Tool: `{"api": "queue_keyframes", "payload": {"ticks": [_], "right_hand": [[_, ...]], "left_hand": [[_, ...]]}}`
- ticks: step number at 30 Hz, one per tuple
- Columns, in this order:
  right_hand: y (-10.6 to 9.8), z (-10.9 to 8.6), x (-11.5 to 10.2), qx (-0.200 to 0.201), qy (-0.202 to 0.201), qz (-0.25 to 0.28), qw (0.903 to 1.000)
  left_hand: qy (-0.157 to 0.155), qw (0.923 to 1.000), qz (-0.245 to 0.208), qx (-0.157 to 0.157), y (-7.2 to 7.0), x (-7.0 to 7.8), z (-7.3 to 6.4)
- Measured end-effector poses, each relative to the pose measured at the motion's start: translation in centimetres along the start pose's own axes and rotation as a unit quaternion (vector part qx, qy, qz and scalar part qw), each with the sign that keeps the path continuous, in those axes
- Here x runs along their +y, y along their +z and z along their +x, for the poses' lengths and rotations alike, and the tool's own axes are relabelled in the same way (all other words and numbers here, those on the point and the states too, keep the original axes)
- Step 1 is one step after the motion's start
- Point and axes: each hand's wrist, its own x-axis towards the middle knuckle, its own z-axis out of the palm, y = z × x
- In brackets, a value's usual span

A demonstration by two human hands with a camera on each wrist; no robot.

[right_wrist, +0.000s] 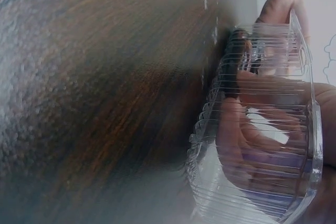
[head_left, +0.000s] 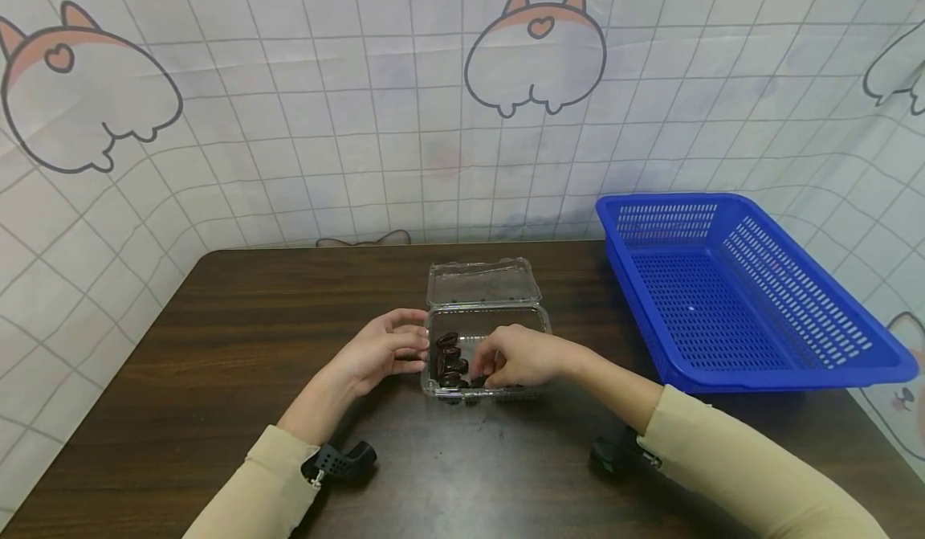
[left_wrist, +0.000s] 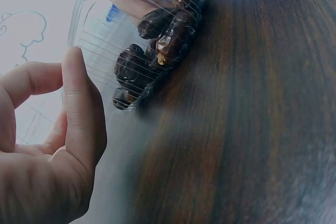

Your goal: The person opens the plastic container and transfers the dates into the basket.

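Note:
A clear plastic clamshell box (head_left: 486, 320) sits on the table with its lid folded back toward the wall. Dark, glossy dates (left_wrist: 157, 40) lie along its left part and near side. My left hand (head_left: 386, 345) rests its fingertips against the box's left wall, thumb extended in the left wrist view. Inside the box, my right hand (head_left: 522, 356) reaches down with thumb and fingers bent together. Through the ribbed wall in the right wrist view, those fingertips pinch a dark date (right_wrist: 231, 72) close to the bottom.
A large blue plastic basket (head_left: 643, 306) stands at the right side of the dark wood table (head_left: 289, 298). Behind runs a white grid-patterned cloth (head_left: 347, 121) with cartoon drawings. A thin cable (head_left: 361, 241) lies at the table's back edge.

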Motion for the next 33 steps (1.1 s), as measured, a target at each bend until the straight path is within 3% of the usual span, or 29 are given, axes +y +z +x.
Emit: {"api": "queue_keyframes", "payload": {"ticks": [33], "right_hand": [[0.08, 0.05, -0.25, 0.011, -0.002, -0.005, 0.9999]], "left_hand": [[0.001, 1.0, -0.002, 0.0, 0.11, 0.02, -0.03]]}}
